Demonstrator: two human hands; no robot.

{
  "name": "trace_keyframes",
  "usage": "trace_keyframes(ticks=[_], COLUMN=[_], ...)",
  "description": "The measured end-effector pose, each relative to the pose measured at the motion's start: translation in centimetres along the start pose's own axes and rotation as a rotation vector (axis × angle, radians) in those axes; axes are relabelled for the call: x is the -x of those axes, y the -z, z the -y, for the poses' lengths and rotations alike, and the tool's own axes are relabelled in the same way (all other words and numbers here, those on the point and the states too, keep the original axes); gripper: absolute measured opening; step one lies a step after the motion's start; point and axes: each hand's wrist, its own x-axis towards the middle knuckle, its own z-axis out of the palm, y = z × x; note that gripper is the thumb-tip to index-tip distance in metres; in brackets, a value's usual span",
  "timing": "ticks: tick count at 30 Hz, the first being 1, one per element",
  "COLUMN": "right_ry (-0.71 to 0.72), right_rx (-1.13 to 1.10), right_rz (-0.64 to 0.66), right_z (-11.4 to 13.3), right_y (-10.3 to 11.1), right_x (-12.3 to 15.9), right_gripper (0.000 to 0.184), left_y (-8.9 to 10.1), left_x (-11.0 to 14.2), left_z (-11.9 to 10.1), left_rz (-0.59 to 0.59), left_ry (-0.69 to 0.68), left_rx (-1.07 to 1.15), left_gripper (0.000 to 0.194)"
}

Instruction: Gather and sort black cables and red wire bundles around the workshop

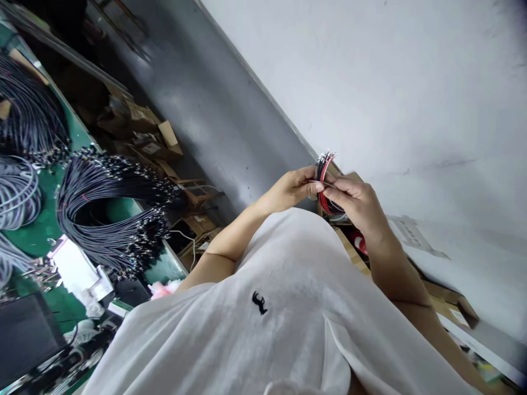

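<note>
In front of my chest, both hands meet at a bundle of thin black, red and white wires [324,203]. The wires' silvery tips [327,157] fan out above my fingers. My left hand [297,185] is closed on the bundle from the left, thumb and fingers pressed together. From the right, my right hand [354,193] pinches at the same spot. A thin pale strand [328,184] crosses the bundle between the fingertips of both hands. Whether it loops fully around the wires is hidden by my fingers.
On the left, a green-topped table [53,186] bears large coils of dark cables [94,203], grey cable coils [16,192] and a black screen [27,337]. Cardboard boxes [158,142] stand on the floor beside it. A white wall [391,82] rises ahead and to the right.
</note>
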Motion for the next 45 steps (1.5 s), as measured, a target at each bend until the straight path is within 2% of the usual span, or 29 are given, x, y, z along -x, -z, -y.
trace_keyframes(ticks=[8,16,21,24,26,32,39,45], right_ry=[0.067,0.062,0.063,-0.03,-0.101,-0.274,-0.468,-0.472], right_rx=[0.041,-0.003,0.133,0.146,0.074,-0.387,-0.541,-0.538], right_rz=[-0.106,-0.038,-0.004,0.088,0.105,0.26,0.255,0.268], right_z=[0.0,0.1,0.3,-0.1,-0.6,-1.7,-1.5,-1.3], right_y=[0.3,0.5,0.5,0.5,0.3,0.3,0.9,1.0], right_x=[0.4,0.4,0.5,0.2,0.0,-0.6,-0.8,-0.6], right_gripper=[0.028,0.026,0.017,0.017,0.019,0.03,0.031,0.031], left_y=[-0.5,-0.5,-0.6,-0.7,-0.8,-0.6,0.4,0.5], left_x=[-0.3,0.2,0.3,0.4,0.5,0.7,0.6,0.7], left_z=[0.0,0.4,1.2,1.6,1.7,1.7,2.2,2.4], left_rz=[0.001,0.0,-0.114,-0.133,-0.13,-0.082,0.044,0.028], left_ry=[0.058,0.083,0.101,0.094,0.093,0.123,0.141,0.178], left_rx=[0.007,0.098,0.134,0.147,0.143,0.136,0.191,0.205], left_gripper=[0.044,0.041,0.04,0.042,0.044,0.045,0.044,0.044])
